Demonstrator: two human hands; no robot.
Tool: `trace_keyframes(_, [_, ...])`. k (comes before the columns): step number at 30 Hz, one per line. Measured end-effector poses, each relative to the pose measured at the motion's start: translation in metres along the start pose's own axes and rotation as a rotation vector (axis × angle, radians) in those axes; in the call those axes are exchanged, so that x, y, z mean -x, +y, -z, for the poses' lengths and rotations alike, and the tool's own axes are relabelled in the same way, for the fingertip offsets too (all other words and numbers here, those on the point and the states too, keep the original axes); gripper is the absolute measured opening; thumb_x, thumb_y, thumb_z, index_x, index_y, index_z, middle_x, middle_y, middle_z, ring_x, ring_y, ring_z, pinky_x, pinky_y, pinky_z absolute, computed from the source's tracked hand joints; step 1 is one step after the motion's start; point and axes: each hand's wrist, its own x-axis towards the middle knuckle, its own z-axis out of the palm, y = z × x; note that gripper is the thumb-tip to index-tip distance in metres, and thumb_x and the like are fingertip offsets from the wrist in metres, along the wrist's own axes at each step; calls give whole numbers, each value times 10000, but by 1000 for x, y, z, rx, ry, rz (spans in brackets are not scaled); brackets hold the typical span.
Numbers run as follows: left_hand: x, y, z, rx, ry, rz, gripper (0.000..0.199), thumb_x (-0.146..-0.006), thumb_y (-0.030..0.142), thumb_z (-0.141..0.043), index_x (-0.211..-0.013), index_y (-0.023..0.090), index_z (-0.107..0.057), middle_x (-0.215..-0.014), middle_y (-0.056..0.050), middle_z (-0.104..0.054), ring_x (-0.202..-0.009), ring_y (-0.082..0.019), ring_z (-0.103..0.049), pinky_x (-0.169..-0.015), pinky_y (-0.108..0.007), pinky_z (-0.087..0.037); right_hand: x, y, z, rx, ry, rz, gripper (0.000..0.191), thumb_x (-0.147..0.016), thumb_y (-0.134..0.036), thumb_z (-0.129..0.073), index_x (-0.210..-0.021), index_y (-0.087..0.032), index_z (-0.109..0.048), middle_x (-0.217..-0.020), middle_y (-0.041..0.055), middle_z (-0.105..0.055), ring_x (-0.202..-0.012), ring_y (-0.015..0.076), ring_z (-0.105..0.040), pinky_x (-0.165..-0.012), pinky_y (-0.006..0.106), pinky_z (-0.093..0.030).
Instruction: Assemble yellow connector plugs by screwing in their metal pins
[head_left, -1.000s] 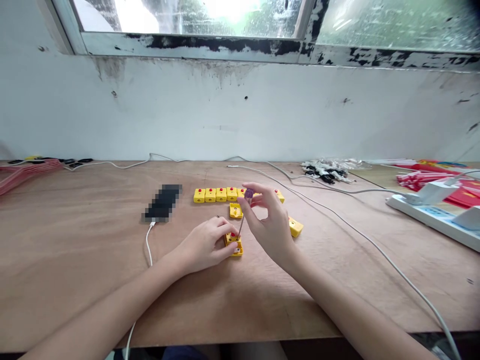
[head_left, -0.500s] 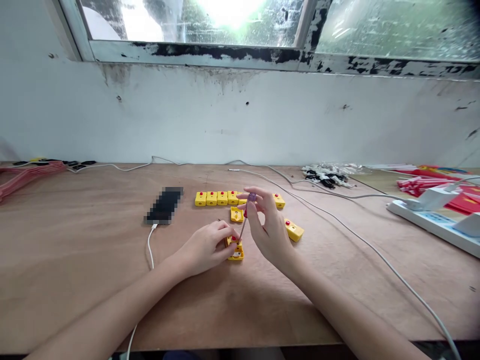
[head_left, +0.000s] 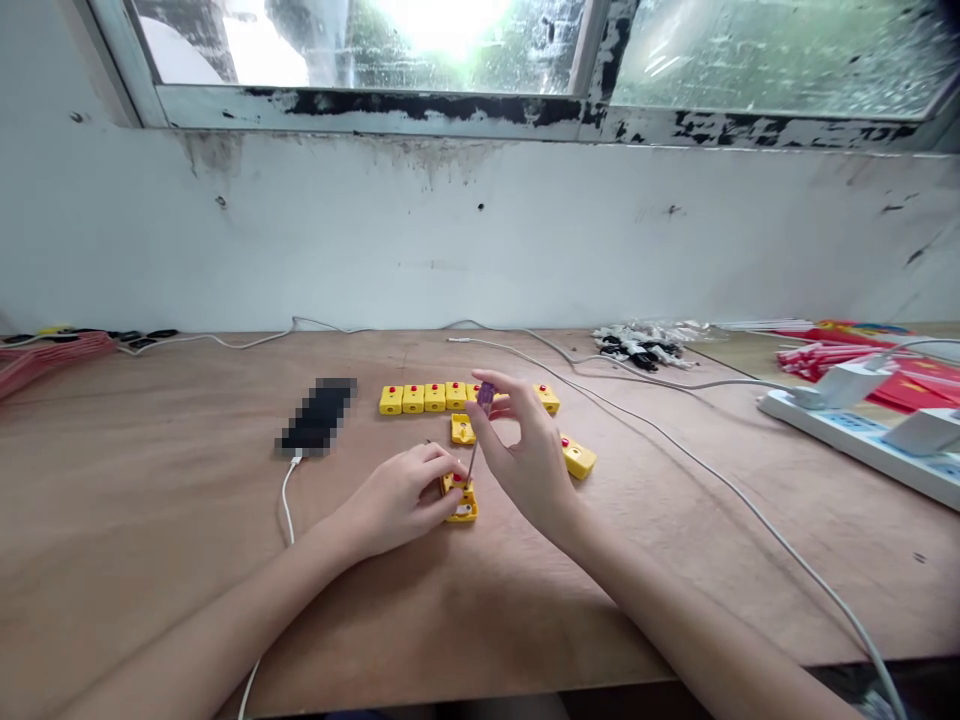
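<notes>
An opened yellow case [head_left: 463, 512] with a red button lies on the table, pinched at its left side by the fingers of my left hand [head_left: 405, 500]. Some of its inside is hidden under those fingertips. My right hand [head_left: 529, 450] grips the purple handle of a screwdriver [head_left: 485, 398], whose thin shaft slants down into the case. Just behind sits a loose yellow shell half [head_left: 463, 429], hollow side up. To the right of my right hand rests a closed yellow case [head_left: 577, 458] with a red button, set at an angle.
A row of yellow cases [head_left: 412, 399] stands further back, partly behind my right hand. A phone [head_left: 319, 415] on a white cable lies left. At right are a power strip [head_left: 847, 440], a long white cable [head_left: 720, 480] and a pile of black and white parts [head_left: 645, 347].
The whole view has shifted slightly, so things appear further left. My right fingers have changed position around the screwdriver handle; its tip stays in the case, and my left hand keeps its hold.
</notes>
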Motion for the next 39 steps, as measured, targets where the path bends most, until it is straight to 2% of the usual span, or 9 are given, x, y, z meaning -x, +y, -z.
trace_keyframes(4, [1,2,2,10,-10,9,105,-847,257,-558,-934,208,-588,-959,-30,-593,-784,-161,-577,-722,-279,-458,0,0,2,-26,-63,-32,262,-926,-276,-396,-1177,-243,-462,-994,48,-639,-740,151,-635,-598,301,-509])
trace_keyframes(9, [0,3,2,14,-14,18,152,-813,286,-603,-951,222,-598,-951,-29,-601,-855,-187,-581,-767,-301,-456,-1,0,1,3,8,-6,188,-876,-302,-521,-1060,-262,-526,-946,37,-623,-766,160,-628,-651,319,-515])
trace_keyframes(13, [0,2,2,18,-16,10,169,-815,287,-600,-971,222,-597,-979,-37,-603,-875,-193,-580,-776,-307,-454,0,1,0,-137,-37,-43,211,-925,-271,-388,-1136,-266,-382,-1032,53,-628,-727,143,-638,-632,323,-519])
trace_keyframes(16, [1,2,2,20,-18,11,177,-810,276,-609,-977,217,-595,-976,-38,-603,-873,-191,-582,-777,-307,-455,1,2,-1,-123,-56,-74,172,-915,-327,-422,-1066,-264,-372,-927,27,-637,-685,147,-630,-621,330,-512])
trace_keyframes(20, [1,2,2,25,-12,20,187,-809,276,-617,-986,219,-599,-969,-37,-604,-896,-197,-582,-797,-317,-455,1,1,-1,-107,-15,-73,267,-841,-370,-558,-1006,-267,-375,-796,-19,-609,-627,142,-614,-588,310,-500])
trace_keyframes(25, [1,1,2,18,-16,20,183,-812,292,-613,-980,224,-597,-973,-32,-600,-849,-188,-584,-777,-313,-461,1,0,0,-227,-143,-85,144,-938,-350,-363,-1051,-274,-314,-978,38,-631,-642,138,-651,-552,299,-501])
trace_keyframes(31, [1,1,2,14,-17,8,161,-832,302,-601,-974,226,-598,-970,-34,-604,-896,-195,-583,-788,-310,-456,-1,1,0,-53,5,-43,191,-871,-361,-518,-1016,-255,-453,-887,21,-632,-730,161,-639,-639,323,-514])
trace_keyframes(36, [1,1,2,15,-22,7,157,-831,307,-602,-961,219,-596,-985,-37,-608,-901,-197,-586,-790,-310,-458,-1,0,1,-130,-80,-82,198,-951,-338,-347,-1117,-254,-415,-1046,64,-637,-740,151,-652,-621,313,-510])
trace_keyframes(39, [1,0,2,8,-15,7,163,-828,299,-607,-970,218,-600,-989,-34,-607,-896,-196,-587,-793,-307,-458,-1,0,1,-60,-36,-48,164,-923,-346,-428,-1039,-242,-480,-988,55,-629,-739,153,-632,-661,326,-517])
